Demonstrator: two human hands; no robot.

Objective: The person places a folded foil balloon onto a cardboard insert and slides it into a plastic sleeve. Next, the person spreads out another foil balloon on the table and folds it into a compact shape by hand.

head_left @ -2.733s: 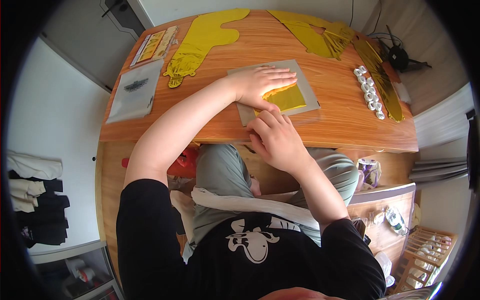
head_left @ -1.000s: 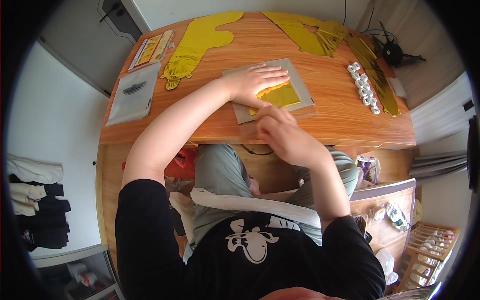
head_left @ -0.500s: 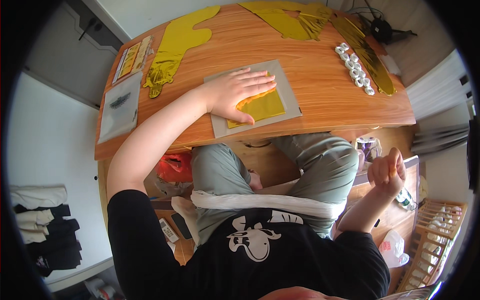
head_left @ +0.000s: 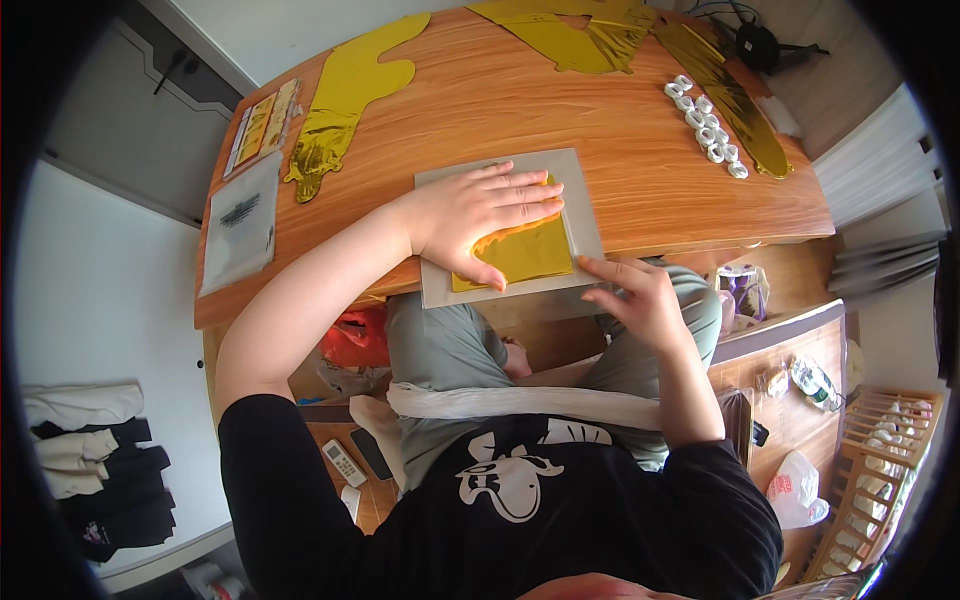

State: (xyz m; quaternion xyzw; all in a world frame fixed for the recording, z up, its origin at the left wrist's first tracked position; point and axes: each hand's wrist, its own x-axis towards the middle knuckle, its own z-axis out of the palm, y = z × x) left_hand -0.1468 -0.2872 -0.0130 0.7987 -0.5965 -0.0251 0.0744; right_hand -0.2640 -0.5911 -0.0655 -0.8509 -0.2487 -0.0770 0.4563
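My left hand (head_left: pixel 485 215) lies flat, fingers spread, on a folded gold foil balloon (head_left: pixel 535 252). The foil sits in or on a greyish see-through plastic bag (head_left: pixel 578 190); I cannot tell which. The bag's near edge sticks out past the table's front edge. My right hand (head_left: pixel 645 298) is at the bag's near right corner, index finger on the bag's edge and thumb a little apart below it. Flat gold foil balloons (head_left: pixel 345 95) lie at the far left, and another (head_left: pixel 575 35) at the far middle.
A narrow gold foil piece (head_left: pixel 735 115) and several small white rolls (head_left: pixel 705 125) lie at the table's right. On the left are a clear bag (head_left: pixel 243 220) and a printed packet (head_left: pixel 262 128). A black device (head_left: pixel 765 45) with cables stands at the far right.
The plastic bag and foil have slid toward me under my left hand, over the table's edge. My right hand has come from the right, fingers curled before, to the bag's corner with fingers apart.
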